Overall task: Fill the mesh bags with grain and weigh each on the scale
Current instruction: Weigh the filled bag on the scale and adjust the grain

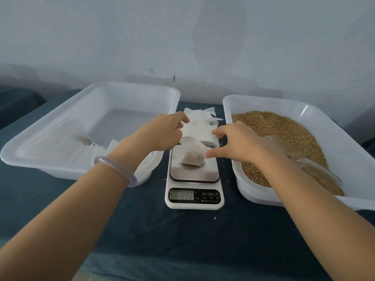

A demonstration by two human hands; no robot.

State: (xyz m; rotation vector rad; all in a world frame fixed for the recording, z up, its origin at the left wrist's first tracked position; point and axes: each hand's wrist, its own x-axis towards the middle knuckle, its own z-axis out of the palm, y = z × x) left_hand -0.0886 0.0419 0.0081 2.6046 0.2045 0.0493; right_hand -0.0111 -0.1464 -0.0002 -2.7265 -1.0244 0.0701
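Observation:
A small filled mesh bag (191, 157) lies on the plate of the white digital scale (194, 197), whose display shows digits. Behind the scale lies a pile of empty white mesh bags (199, 122). My left hand (162, 134) reaches over the scale's far left corner, and its curled fingertips pinch the left edge of the pile's top bag. My right hand (235, 142) hovers at the right of the scale with fingers spread; its thumb is beside the filled bag and it holds nothing. Brown grain (284, 128) fills the right tray (345, 159).
The white left tray (50, 126) holds a filled bag (81, 138) and some flat white bags near its front. A clear plastic scoop (300, 157) lies in the grain under my right forearm. A few loose grains dot the dark blue cloth (182, 240). A pale wall stands close behind.

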